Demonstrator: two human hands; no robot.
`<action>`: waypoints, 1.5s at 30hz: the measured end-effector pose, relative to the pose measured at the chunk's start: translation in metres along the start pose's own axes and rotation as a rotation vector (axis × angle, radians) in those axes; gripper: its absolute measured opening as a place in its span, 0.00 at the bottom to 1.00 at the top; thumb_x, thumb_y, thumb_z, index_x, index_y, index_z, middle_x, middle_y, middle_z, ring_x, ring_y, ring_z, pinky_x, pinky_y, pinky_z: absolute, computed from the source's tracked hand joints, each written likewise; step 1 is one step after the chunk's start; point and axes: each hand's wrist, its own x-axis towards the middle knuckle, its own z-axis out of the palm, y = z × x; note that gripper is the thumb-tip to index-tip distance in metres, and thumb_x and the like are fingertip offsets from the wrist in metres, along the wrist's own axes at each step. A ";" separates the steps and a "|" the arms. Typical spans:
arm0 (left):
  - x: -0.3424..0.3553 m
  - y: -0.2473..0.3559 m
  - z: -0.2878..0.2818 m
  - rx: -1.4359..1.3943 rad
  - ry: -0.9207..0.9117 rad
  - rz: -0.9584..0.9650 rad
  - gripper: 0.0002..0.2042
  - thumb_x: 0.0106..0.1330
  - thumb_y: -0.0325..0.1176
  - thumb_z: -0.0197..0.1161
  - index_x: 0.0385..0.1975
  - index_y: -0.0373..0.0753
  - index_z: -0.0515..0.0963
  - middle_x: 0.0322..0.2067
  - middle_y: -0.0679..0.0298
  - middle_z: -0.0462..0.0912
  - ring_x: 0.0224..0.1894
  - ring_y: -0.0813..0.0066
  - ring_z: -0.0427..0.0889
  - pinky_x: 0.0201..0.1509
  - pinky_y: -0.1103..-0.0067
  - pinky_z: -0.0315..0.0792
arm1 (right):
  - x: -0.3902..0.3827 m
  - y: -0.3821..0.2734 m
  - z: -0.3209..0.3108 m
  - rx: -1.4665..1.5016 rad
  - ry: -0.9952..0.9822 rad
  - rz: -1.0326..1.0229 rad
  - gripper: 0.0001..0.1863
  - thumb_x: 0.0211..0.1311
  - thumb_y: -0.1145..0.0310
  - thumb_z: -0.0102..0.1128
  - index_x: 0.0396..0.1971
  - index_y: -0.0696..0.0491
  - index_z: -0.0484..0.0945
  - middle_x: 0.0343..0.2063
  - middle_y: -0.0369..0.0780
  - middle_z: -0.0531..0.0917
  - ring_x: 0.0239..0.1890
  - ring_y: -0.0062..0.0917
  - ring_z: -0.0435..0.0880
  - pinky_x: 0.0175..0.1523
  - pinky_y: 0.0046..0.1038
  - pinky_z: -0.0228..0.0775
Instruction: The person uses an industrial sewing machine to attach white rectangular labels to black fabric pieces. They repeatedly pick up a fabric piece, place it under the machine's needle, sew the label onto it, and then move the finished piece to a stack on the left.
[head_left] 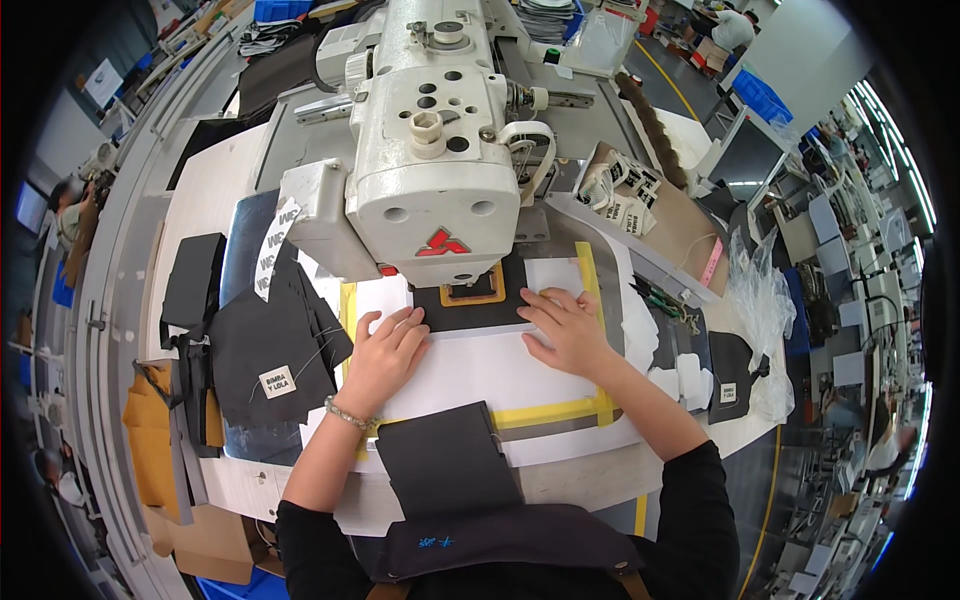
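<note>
Both my hands lie flat on a white board point(470, 372) edged with yellow tape, under the head of a white sewing machine point(430, 190). My left hand point(388, 352), fingers spread, has its fingertips at the left edge of a black fabric panel point(455, 319). At the panel's right edge rests my right hand point(565, 328), its fingers also apart. Neither hand grips anything. An orange rectangular frame point(500, 292) sits on the panel below the machine head, which partly hides it. Nearer my body, a plain black panel point(445, 458) lies across the table's front edge.
Left of the board are stacked black fabric pieces point(262, 350), one bearing a white label point(277, 382). An open box point(690, 262) of labels stands at the right, near small snips point(655, 300), clear plastic bags point(755, 330) and a black labelled piece point(728, 372). Mustard-coloured fabric point(150, 435) hangs at the left.
</note>
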 end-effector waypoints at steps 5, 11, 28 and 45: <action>0.000 0.000 -0.002 0.004 0.007 0.018 0.10 0.57 0.33 0.68 0.38 0.41 0.81 0.47 0.65 0.83 0.52 0.72 0.79 0.60 0.65 0.63 | 0.001 -0.001 -0.001 -0.001 0.005 -0.006 0.17 0.50 0.60 0.66 0.41 0.47 0.79 0.54 0.33 0.79 0.52 0.23 0.74 0.50 0.33 0.53; 0.000 0.000 -0.003 0.014 0.018 0.035 0.09 0.56 0.32 0.68 0.36 0.41 0.82 0.46 0.65 0.84 0.52 0.72 0.80 0.59 0.65 0.64 | 0.001 -0.001 -0.002 0.001 -0.005 -0.012 0.17 0.50 0.60 0.66 0.41 0.48 0.79 0.54 0.34 0.79 0.51 0.23 0.74 0.50 0.34 0.53; 0.004 -0.001 -0.002 -0.030 0.026 0.066 0.09 0.57 0.31 0.67 0.37 0.40 0.81 0.45 0.63 0.83 0.50 0.70 0.80 0.56 0.67 0.68 | -0.087 0.053 -0.077 -0.080 0.088 0.581 0.15 0.53 0.67 0.67 0.42 0.47 0.81 0.34 0.32 0.80 0.40 0.24 0.78 0.51 0.34 0.55; 0.014 -0.002 -0.017 -0.046 -0.151 0.071 0.09 0.57 0.33 0.66 0.36 0.38 0.81 0.46 0.59 0.83 0.50 0.65 0.80 0.58 0.66 0.68 | -0.057 0.129 -0.104 0.015 0.213 0.545 0.09 0.54 0.70 0.64 0.35 0.56 0.83 0.28 0.40 0.82 0.30 0.32 0.82 0.40 0.31 0.66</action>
